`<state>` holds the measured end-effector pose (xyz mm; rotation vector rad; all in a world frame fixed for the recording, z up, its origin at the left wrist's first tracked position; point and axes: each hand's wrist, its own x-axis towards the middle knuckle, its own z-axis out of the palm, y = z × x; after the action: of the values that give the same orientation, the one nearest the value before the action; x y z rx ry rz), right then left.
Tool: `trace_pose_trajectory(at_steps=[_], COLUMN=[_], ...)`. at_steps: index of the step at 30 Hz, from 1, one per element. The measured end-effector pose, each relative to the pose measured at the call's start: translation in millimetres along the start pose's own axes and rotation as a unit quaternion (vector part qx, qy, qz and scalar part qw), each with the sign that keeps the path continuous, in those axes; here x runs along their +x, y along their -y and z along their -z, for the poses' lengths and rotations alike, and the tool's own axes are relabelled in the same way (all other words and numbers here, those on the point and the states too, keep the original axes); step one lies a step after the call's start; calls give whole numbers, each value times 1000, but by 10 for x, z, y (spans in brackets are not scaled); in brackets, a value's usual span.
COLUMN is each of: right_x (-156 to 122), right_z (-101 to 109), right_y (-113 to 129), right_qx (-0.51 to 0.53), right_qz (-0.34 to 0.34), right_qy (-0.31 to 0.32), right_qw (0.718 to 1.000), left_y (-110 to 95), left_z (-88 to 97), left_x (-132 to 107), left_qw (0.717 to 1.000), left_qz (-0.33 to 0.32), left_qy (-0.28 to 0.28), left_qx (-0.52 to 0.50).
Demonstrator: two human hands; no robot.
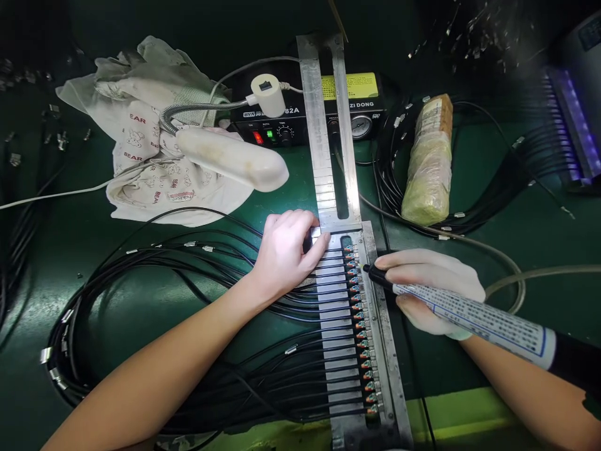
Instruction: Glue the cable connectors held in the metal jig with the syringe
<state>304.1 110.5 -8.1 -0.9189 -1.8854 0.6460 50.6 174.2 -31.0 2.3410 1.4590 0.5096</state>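
A long metal fixture (333,363) lies on the green bench with a row of black cables (282,366) across it. Their small connector ends, showing orange and green bits, line up in its slot. My bare left hand (288,247) is closed on the fixture's upper left edge, thumb and fingers gripping the metal. In my right hand (432,285), which wears a white glove, is a dispensing syringe (474,316) with a printed label and black front end. Its tip points left at the connectors near the top of the row; whether it touches one cannot be made out.
A slotted metal frame (310,113) extends away from the fixture, before a black dispenser box (300,131). A white gooseneck lamp (230,156) hangs over a cloth (136,163) at left. Right are a wrapped block (428,163), cable coils, a clear hose (563,271) and a purple-lit unit (570,125).
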Motion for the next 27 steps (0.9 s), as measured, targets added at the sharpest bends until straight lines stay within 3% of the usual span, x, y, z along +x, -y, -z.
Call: trace_pose_trajectory(at_steps=[19, 27], right_x=[-19, -17], right_z=[-3, 4], right_y=[30, -14], right_qx=[2, -4], right_qz=[-5, 34], right_qy=[-10, -4], right_qw=[1000, 999], left_y=[2, 2], left_z=[-3, 2], left_x=[-3, 1], left_qw=[1000, 1000], left_qz=[-1, 1], left_qy=[-3, -1], left_qx=[0, 4])
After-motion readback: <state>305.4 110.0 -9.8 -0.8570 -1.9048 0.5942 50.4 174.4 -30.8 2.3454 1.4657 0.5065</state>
